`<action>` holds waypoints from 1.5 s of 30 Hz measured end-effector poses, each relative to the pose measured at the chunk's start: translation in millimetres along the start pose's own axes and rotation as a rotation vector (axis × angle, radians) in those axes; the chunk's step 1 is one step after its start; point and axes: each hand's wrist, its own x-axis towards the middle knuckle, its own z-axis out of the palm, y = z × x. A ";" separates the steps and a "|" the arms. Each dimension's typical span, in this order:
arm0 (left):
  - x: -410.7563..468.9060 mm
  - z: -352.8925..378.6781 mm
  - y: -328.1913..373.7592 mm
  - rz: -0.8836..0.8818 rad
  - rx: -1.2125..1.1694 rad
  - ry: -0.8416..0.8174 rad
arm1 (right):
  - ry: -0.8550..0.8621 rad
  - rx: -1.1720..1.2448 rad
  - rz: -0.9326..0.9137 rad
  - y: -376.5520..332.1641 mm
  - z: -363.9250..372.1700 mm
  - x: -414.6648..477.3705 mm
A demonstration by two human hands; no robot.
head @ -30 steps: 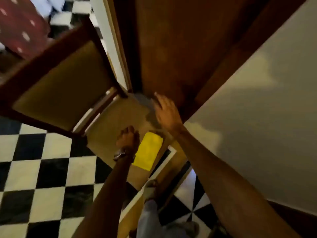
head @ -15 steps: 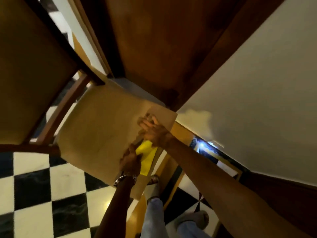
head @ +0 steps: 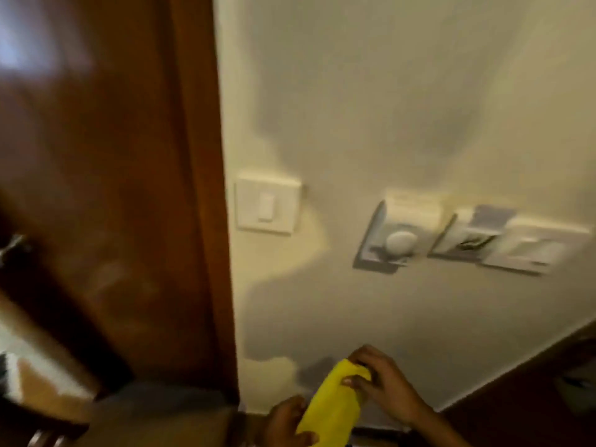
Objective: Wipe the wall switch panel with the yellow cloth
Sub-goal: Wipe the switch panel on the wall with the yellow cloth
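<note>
A folded yellow cloth (head: pixel 332 404) is held low in the view by both hands. My left hand (head: pixel 287 425) grips its lower end and my right hand (head: pixel 383 382) pinches its upper end. A white single-rocker switch panel (head: pixel 266 204) sits on the cream wall beside the door frame, well above the cloth. Further right on the same wall are a white dial panel (head: pixel 400 240) and two more white plates (head: pixel 529 250). The picture is blurred by motion.
A dark wooden door and frame (head: pixel 129 188) fill the left side, with a metal handle (head: pixel 13 246) at the left edge. A dark wood skirting (head: pixel 516 388) runs along the wall's lower right. A chair seat (head: pixel 154 414) shows at the bottom left.
The view has swung up from the chair and floor to the wall with its switches. The yellow cloth has left the chair seat and is now in both hands.
</note>
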 end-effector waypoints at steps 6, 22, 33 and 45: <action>39.4 113.8 181.4 0.186 0.378 0.338 | 0.573 -0.501 -0.287 -39.2 -156.7 -7.8; -5.4 98.1 583.9 1.369 1.541 1.307 | 1.174 -0.651 -0.114 -51.7 -189.7 38.6; 30.5 43.3 623.6 1.408 1.736 1.463 | 0.993 -0.303 0.034 -26.5 -136.2 83.3; 32.9 43.5 624.8 1.430 1.723 1.547 | 1.101 -0.445 -0.033 -3.7 -118.0 93.6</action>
